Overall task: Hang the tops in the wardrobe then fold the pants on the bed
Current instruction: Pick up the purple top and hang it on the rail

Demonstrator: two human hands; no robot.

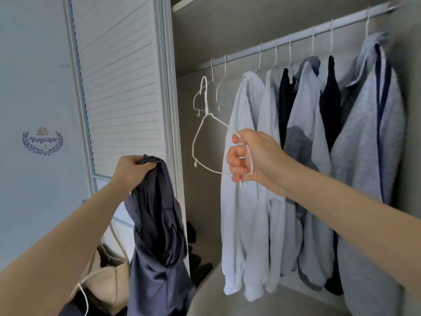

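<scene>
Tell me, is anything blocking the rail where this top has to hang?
Nothing visible blocks it. The left end of the rail holds only two empty hangers; hung tops fill the right. The dark top is in the left hand, the white hanger in the right hand.

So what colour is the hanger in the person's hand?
White. The hanger in the right hand shows in the head view.

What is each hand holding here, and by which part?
Left hand grips the bunched top of a dark grey-blue fabric garment. Right hand holds a white wire hanger by its shoulder end.
</scene>
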